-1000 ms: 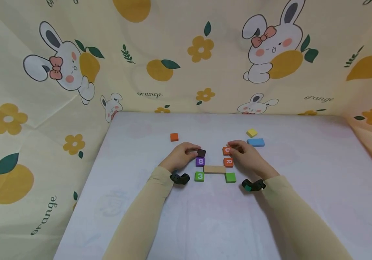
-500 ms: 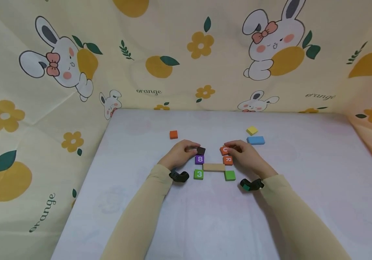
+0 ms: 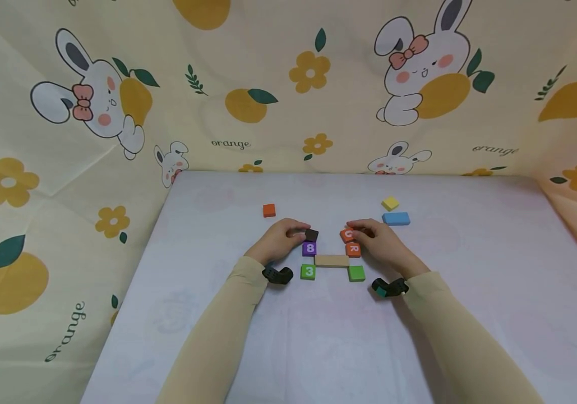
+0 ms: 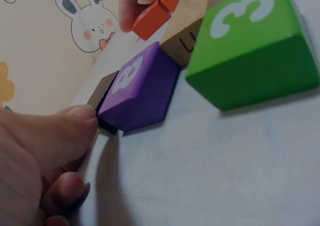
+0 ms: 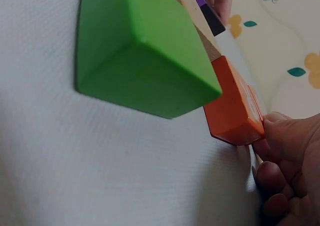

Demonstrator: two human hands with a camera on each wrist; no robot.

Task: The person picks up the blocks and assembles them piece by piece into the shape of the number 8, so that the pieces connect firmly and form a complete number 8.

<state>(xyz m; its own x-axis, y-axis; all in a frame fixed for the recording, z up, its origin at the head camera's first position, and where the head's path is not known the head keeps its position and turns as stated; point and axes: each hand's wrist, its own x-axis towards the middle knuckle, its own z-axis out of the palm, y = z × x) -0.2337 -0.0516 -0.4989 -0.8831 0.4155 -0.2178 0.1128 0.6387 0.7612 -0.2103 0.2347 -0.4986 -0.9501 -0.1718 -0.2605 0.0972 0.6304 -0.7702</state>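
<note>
My left hand point(image 3: 279, 241) pinches a black block point(image 3: 311, 235) at the far side of a purple block point(image 3: 309, 249) marked 8; in the left wrist view the thumb lies against the black block point(image 4: 102, 92). My right hand point(image 3: 383, 242) pinches a slightly turned orange letter block point(image 3: 347, 234), just beyond an orange block point(image 3: 353, 249) marked R. A plain wooden plank point(image 3: 331, 261) spans between the two columns. Nearer the body are a green block point(image 3: 308, 272) marked 3 and an unmarked green block point(image 3: 356, 274). The right fingers partly hide the turned letter block.
Farther back on the white table point(image 3: 288, 336) lie an orange-red block point(image 3: 269, 210), a yellow block point(image 3: 390, 203) and a long blue block point(image 3: 396, 219). A patterned cloth point(image 3: 268, 67) hangs behind and at the sides.
The orange letter block in my right hand has shifted slightly left and turned out of line with the R block. My left hand and the black block stay in place.
</note>
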